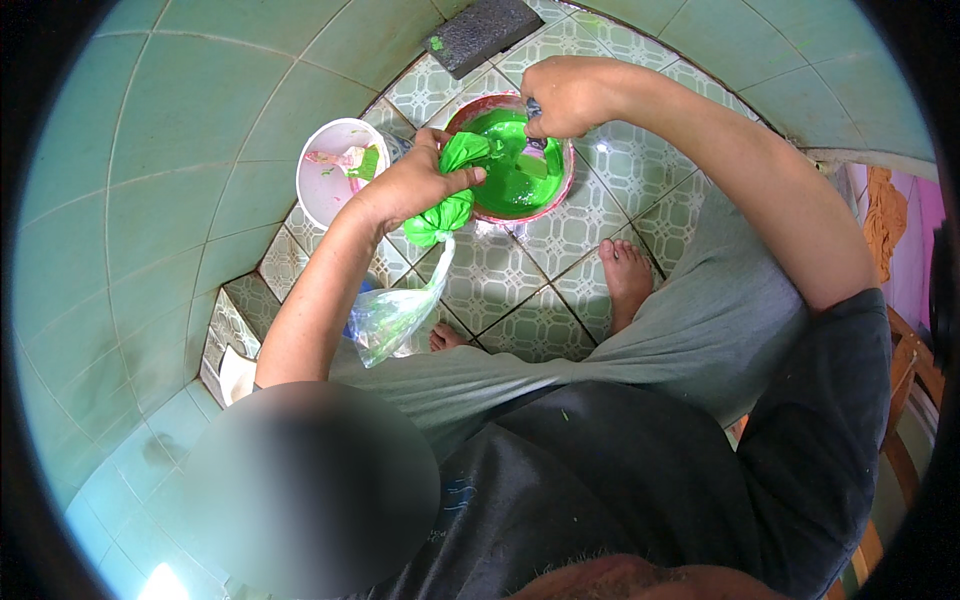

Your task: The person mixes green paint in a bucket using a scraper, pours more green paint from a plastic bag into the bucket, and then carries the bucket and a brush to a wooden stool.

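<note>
A round basin with a reddish rim (572, 175) stands on the tiled floor, holding thick bright green liquid (505, 195). At its left edge, my left hand (410, 188) is closed around a knotted clear plastic bag (440, 218) bulging with green stuff. The bag's loose clear end hangs down below the knot. Over the basin's far right side, my right hand (570, 95) grips the dark handle of a tool (535, 138). Its lower end reaches down to the green liquid; its exact kind is hard to make out.
A white bucket (312, 200) left of the basin contains a brush (352, 160) with green bristles. A dark slab (480, 38) lies at the far wall. Green tiled walls (180, 130) close in around, and my bare foot (625, 280) is near the basin.
</note>
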The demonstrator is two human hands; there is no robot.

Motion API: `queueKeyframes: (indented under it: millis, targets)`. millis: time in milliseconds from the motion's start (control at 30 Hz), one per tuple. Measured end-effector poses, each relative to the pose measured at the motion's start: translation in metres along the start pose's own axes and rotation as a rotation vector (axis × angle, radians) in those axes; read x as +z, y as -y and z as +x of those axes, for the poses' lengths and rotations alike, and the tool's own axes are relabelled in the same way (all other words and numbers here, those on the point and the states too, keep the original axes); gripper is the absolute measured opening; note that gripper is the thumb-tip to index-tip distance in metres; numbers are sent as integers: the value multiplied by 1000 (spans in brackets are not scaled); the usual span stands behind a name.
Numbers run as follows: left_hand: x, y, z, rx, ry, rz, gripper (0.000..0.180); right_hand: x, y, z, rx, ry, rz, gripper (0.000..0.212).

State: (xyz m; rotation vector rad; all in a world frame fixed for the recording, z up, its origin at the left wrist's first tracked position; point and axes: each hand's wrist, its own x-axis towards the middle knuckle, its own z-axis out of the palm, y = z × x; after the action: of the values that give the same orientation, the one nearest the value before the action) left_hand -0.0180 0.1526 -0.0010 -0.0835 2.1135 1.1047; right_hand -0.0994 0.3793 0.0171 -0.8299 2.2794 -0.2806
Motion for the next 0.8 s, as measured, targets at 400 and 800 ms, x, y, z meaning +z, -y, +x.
queueKeyframes:
  millis: [400, 800]
  targets:
    - [8, 7, 14, -88, -3, -186, 58, 0, 1, -1, 28, 12, 8, 35]
    - [13, 27, 28, -7, -201, 38, 50, -1, 1, 0, 27, 30, 4, 36]
